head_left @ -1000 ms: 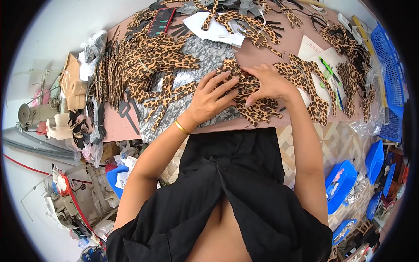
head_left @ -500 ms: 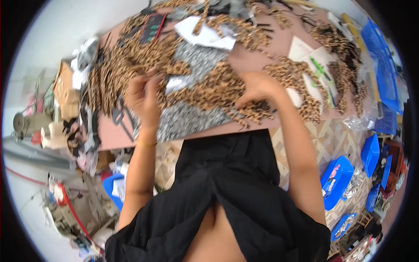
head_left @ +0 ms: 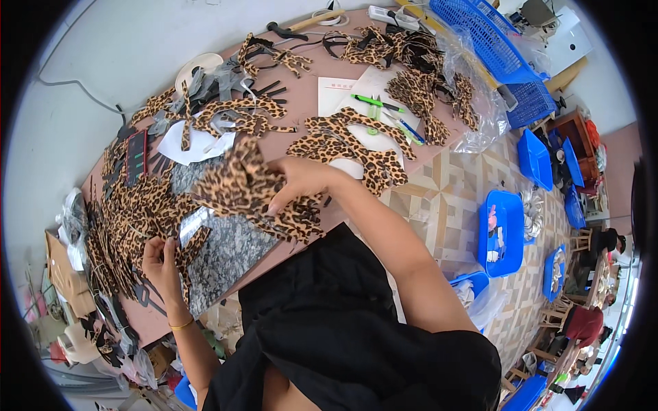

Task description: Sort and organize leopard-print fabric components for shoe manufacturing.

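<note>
My right hand (head_left: pixel 301 183) grips a bundle of leopard-print fabric pieces (head_left: pixel 240 179), raised a little over the table and blurred by motion. Its thumb presses on the near side. At the left, my left hand (head_left: pixel 162 267) has its thumb and fingertips pinched beside leopard-print strips; anything between them is too small to make out. A wide heap of leopard-print strips (head_left: pixel 113 226) covers the table's left side next to it. Below the bundle lies a grey speckled stone slab (head_left: pixel 229 253), partly covered by strips.
White paper (head_left: pixel 195 144) and a dark calculator-like device (head_left: pixel 136 156) lie beyond the heap. More leopard-print pieces (head_left: pixel 349 147), a green pen (head_left: pixel 375 103) and a hammer (head_left: pixel 301 26) are farther off. Blue baskets (head_left: pixel 473 38) stand at the far right, with a blue tray (head_left: pixel 502 233) on the floor.
The view has swung, so the table sits more to the left. My right hand has taken hold of the bundle and lifted it off the slab. My left hand remains by the strips.
</note>
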{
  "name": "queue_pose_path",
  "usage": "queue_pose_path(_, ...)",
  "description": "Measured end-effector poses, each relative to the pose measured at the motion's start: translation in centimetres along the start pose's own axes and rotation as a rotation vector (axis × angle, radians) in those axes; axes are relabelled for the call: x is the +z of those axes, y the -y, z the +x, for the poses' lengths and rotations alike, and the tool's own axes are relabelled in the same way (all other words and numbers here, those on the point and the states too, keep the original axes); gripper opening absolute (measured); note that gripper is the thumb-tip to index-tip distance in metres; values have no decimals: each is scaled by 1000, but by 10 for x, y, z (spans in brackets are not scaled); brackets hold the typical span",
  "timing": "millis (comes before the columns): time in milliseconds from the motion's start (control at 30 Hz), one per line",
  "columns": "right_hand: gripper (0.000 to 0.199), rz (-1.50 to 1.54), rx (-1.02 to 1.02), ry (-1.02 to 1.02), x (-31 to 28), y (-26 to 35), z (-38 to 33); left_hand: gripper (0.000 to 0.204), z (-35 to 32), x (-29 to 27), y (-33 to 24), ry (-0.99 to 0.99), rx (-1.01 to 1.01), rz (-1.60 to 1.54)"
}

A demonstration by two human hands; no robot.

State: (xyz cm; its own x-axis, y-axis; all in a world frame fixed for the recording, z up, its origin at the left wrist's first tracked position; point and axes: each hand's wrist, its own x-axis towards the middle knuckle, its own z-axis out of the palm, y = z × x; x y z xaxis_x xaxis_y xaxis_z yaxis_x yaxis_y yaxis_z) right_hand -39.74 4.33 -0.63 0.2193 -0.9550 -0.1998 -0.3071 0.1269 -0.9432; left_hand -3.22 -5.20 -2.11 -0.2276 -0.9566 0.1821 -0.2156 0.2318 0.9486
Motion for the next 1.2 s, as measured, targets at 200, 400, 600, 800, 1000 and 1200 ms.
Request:
queue_pose_path(200,104,457,60,-331,-93,37,-84,9,-12,-1,-12,32,-69,-17)
queue_pose_path(400,72,569,298,-580,-213,-53,-142,10,-24,14,-22,42,-107,81)
queue_pose_path(600,106,62,707,-759,-234,-92,-152,11,-25,21,-29,72,-119,225)
queue_pose_path(800,111,-297,775,-528,-253,-78,-134,12,-30,52,-51,241,-8,456)
queue_pose_path(1000,75,-444,590,-631,-254,-98,-139,11,-33,62,-37,284,229,722)
queue_pose_path(1200,72,-1202,440,-708,-200,-46,-116,10,-44,48,-36,232,296,700)
